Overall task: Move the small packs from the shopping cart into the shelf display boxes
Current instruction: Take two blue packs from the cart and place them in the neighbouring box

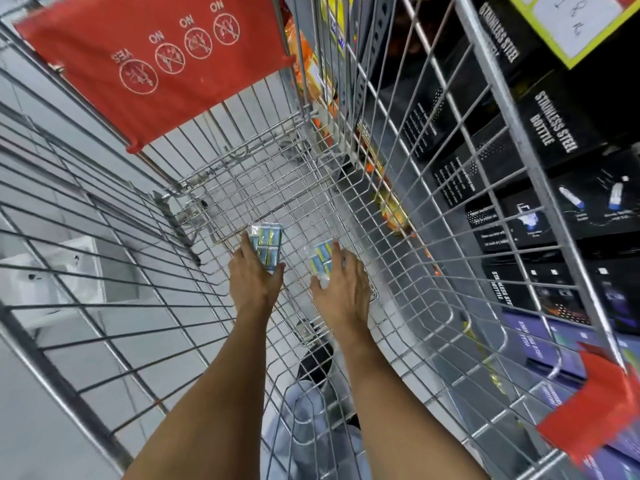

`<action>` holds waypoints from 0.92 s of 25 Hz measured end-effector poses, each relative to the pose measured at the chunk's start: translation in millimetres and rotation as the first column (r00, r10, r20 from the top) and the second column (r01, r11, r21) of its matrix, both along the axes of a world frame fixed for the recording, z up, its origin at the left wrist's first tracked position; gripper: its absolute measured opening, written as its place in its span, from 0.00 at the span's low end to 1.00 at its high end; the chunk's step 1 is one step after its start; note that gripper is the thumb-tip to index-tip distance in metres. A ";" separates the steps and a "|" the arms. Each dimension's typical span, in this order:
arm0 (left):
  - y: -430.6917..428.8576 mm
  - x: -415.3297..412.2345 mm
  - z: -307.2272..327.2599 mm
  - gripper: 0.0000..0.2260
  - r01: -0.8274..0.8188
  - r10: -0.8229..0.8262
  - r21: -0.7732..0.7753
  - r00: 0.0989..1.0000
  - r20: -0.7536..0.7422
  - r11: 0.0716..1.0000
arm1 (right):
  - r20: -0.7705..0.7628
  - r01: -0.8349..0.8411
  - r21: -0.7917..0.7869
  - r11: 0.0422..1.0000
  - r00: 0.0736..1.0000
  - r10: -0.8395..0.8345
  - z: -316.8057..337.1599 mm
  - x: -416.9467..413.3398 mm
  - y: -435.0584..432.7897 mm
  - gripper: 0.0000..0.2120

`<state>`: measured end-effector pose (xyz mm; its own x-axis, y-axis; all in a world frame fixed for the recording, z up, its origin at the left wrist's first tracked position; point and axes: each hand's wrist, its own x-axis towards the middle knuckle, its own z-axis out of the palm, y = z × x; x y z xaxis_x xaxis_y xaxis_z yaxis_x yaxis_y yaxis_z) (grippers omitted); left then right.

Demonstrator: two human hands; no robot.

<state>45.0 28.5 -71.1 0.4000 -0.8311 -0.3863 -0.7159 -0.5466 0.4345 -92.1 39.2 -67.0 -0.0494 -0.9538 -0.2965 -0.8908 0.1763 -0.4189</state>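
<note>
Both arms reach deep to the wire floor of the shopping cart (346, 209), where the left hand (254, 277) is closed around one blue wrapped pack (266, 245) and the right hand (341, 284) curls over a second pack (320, 259), grip unclear, presumably to lift both together.

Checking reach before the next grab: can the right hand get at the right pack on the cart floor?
Probably yes. The right hand is already down in the cart, fingers on the right pack, with nothing between them. The left hand is busy on the left pack, clear of it.
</note>
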 end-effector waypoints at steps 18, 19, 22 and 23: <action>-24.2 -57.8 277.5 0.27 -0.012 -0.164 -0.570 0.953 -0.256 0.822 | 0.067 0.115 -0.561 0.820 0.993 -0.093 302.9 -69.9 -18.1 0.30; -27.8 -66.4 300.1 0.28 0.009 -0.197 -0.614 0.951 -0.239 0.789 | 0.083 0.151 -0.597 0.788 0.989 -0.126 323.0 -76.0 -17.7 0.29; -29.8 -102.8 356.3 0.28 0.072 -0.282 -0.710 0.942 -0.184 0.701 | 0.228 0.352 -0.660 0.664 0.936 -0.270 372.3 -104.3 -6.7 0.29; -28.1 -117.7 370.1 0.28 0.073 -0.301 -0.730 0.935 -0.187 0.680 | 0.302 0.440 -0.670 0.598 0.897 -0.321 384.1 -116.4 -0.3 0.28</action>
